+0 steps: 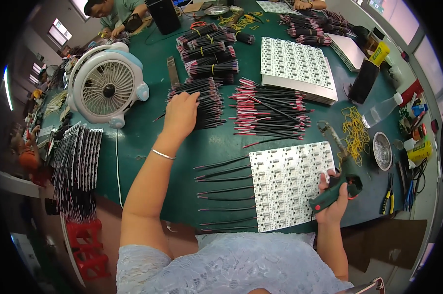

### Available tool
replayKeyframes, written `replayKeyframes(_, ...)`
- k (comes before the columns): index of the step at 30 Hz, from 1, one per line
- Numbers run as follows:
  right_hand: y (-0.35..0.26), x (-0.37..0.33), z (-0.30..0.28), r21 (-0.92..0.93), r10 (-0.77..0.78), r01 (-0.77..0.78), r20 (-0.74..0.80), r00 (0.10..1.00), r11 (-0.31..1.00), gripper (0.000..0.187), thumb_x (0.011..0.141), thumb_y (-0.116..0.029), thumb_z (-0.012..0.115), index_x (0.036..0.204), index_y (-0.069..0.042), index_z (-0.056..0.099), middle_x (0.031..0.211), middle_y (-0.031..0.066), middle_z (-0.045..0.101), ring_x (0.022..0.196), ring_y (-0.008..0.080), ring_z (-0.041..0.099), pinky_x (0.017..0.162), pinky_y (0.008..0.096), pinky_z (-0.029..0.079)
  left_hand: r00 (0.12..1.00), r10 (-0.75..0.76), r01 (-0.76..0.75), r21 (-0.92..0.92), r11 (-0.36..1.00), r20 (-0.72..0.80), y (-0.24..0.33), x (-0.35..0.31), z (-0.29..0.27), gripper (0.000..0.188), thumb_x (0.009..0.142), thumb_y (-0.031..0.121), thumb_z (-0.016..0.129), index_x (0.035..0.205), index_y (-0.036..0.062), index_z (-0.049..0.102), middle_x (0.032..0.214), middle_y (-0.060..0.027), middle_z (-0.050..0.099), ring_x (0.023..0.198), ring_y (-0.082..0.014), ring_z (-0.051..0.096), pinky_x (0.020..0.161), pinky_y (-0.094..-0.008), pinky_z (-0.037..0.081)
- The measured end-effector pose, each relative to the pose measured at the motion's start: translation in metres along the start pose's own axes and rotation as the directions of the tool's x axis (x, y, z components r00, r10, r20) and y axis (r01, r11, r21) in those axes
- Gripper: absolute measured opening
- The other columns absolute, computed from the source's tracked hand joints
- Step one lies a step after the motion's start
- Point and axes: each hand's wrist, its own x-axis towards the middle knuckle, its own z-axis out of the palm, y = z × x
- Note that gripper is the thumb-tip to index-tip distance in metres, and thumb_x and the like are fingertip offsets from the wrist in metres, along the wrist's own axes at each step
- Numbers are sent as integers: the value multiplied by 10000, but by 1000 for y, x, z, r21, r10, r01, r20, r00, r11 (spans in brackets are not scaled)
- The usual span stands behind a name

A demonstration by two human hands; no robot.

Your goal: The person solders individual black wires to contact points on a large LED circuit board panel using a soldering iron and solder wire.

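My left hand (181,115) rests on a pile of black wires (210,103), its fingers apart and bent down onto them; the fingertips are partly hidden. A green-handled soldering gun (327,194) is gripped in my right hand (333,210), its metal front end pointing away from me. Beneath it lies a white circuit board panel (287,188) near the table's front edge. Several black wires (226,198) stick out from the panel's left edge. Beyond the panel is a second pile of black wires (275,105) with red and pink ends.
A white fan (109,89) stands at left. Bundled wires (209,51) and stacked white boards (297,61) lie farther back. Yellow cord (354,131), a metal bowl (382,150), a clear bottle (381,111) and yellow-handled pliers (389,198) are at right. A co-worker (116,17) sits across the table.
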Motion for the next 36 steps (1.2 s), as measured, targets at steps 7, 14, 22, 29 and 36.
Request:
replayKeyframes(7,7,-17,-5,-158,-43,46,24,999,986,455,942,-330,506,1248,-6,411,1150,169,562,822,241,646,919,414,485,998,22,-17,69,997,-67,5,19,28,393,823,147,629,1210,96,578,1057,-82,550,973,-295,510,811,-426,420)
replayKeyframes(14,4,-19,-7,-27,-22,20,-68,997,999,377,956,-342,471,1165,-30,436,1133,153,570,728,205,649,1007,452,424,920,377,-393,-296,871,-111,68,61,31,425,733,61,629,1156,76,590,1045,-104,583,996,-294,533,829,-419,451)
replayKeyframes(22,10,-22,-9,0,-62,62,-43,997,998,404,941,-325,494,1181,-5,441,1111,168,582,719,227,631,1003,444,421,828,460,-466,-65,883,321,166,87,54,358,699,34,649,1050,14,579,962,-142,558,926,-331,552,823,-414,479)
replayKeyframes(29,8,-19,-7,-15,-66,66,-3,998,998,393,945,-324,485,1173,-7,447,1126,175,578,696,211,622,950,435,445,885,402,-359,-206,910,233,150,96,63,183,803,96,641,960,38,568,915,-149,575,864,-346,582,742,-443,487)
replayKeyframes(36,10,-18,-14,22,-49,50,-22,999,999,362,970,-336,436,1144,-19,461,1144,163,567,730,189,612,891,388,467,890,446,-445,-26,895,100,154,97,50,67,838,115,582,901,92,575,814,-92,621,848,-287,586,689,-424,479)
